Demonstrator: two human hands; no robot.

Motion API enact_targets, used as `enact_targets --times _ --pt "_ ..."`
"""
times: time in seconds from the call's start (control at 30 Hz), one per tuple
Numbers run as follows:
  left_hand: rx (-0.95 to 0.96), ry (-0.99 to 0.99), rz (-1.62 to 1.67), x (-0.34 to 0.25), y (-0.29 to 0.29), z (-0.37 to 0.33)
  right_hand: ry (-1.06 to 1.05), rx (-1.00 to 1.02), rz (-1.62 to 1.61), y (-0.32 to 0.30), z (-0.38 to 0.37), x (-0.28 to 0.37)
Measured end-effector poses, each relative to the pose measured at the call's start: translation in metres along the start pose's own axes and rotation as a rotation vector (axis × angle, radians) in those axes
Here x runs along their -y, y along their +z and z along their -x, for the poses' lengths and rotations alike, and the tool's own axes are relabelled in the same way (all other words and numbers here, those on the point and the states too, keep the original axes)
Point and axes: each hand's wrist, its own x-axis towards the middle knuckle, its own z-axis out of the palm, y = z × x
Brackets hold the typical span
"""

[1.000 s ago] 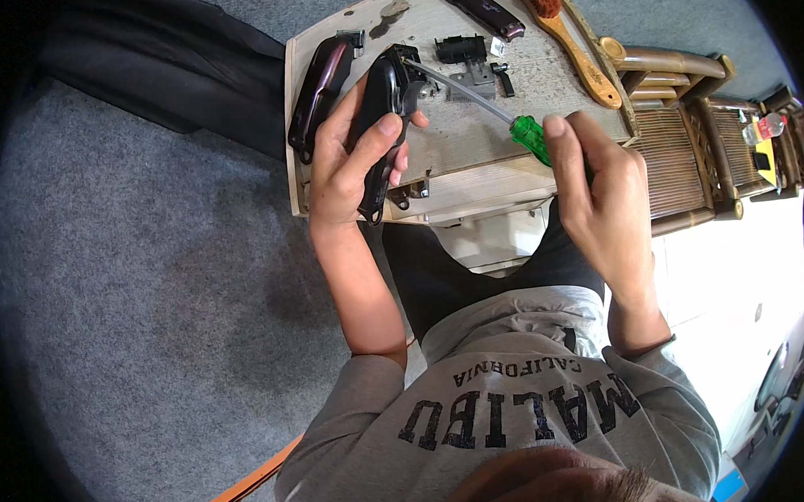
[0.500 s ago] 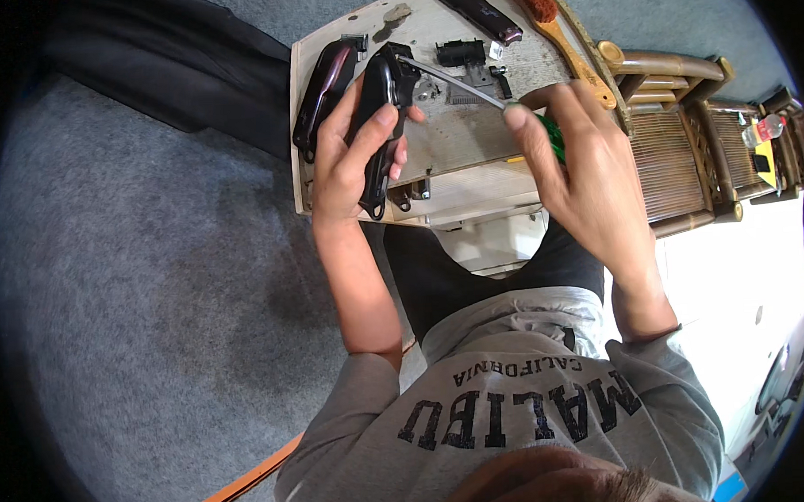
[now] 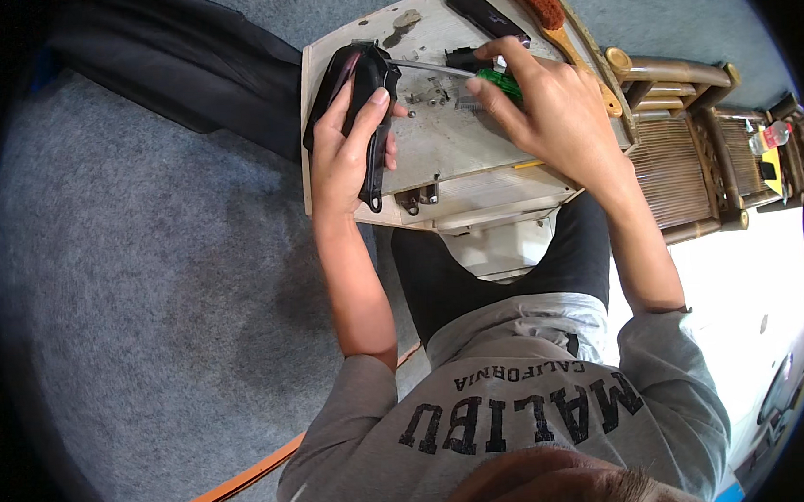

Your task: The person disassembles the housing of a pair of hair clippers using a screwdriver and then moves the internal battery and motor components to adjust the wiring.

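My left hand (image 3: pixel 345 156) is wrapped round a black hair clipper (image 3: pixel 374 141), holding it over the left part of the wooden tabletop (image 3: pixel 469 151). In my right hand (image 3: pixel 552 108) is a screwdriver (image 3: pixel 500 83) with a green handle, its metal shaft reaching left to the head end of the clipper. Whether the tip sits in a screw is too small to tell. A second, dark purplish clipper (image 3: pixel 327 84) lies just left of the held one, partly hidden by my left hand. Small loose metal parts (image 3: pixel 432 92) lie between the hands. A black clipper part (image 3: pixel 466 58) is partly covered by the screwdriver.
At the far side lie a dark clipper cover (image 3: pixel 487 16) and a brush with a wooden handle (image 3: pixel 581 63). An open drawer (image 3: pixel 497 194) at the near edge holds small metal items. Bamboo chairs (image 3: pixel 678 166) stand on the right; black cloth (image 3: pixel 183 64) hangs on the left.
My right hand has moved away and slightly left, and the screwdriver shaft now lies flatter. The clipper in my left hand has turned slightly and overlaps the second clipper more.
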Motion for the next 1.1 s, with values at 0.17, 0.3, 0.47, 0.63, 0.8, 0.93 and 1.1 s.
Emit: enact_targets --times 0.17,0.3,0.47,0.63,0.8,0.93,1.1 --pt "0.016 0.024 -0.025 0.002 0.001 -0.001 -0.108 -0.204 -0.017 0.018 0.002 -0.021" --pt "0.003 0.021 0.016 0.003 0.000 0.001 -0.079 -0.125 -0.122 0.013 0.005 -0.021" --pt "0.016 0.039 0.046 0.006 -0.002 0.002 -0.079 -0.146 -0.227 0.016 0.004 -0.023" --pt "0.006 0.043 0.056 0.007 -0.003 0.004 0.128 0.022 -0.265 0.012 0.005 -0.020" --pt "0.017 0.036 0.049 0.004 -0.005 0.004 0.042 -0.011 -0.308 0.013 0.004 -0.023" --pt "0.013 0.038 0.051 0.005 -0.004 0.005 0.048 0.042 -0.345 0.008 0.003 -0.022" --pt "0.017 0.040 0.056 0.006 -0.004 0.004 0.042 0.005 -0.350 0.012 0.004 -0.024"
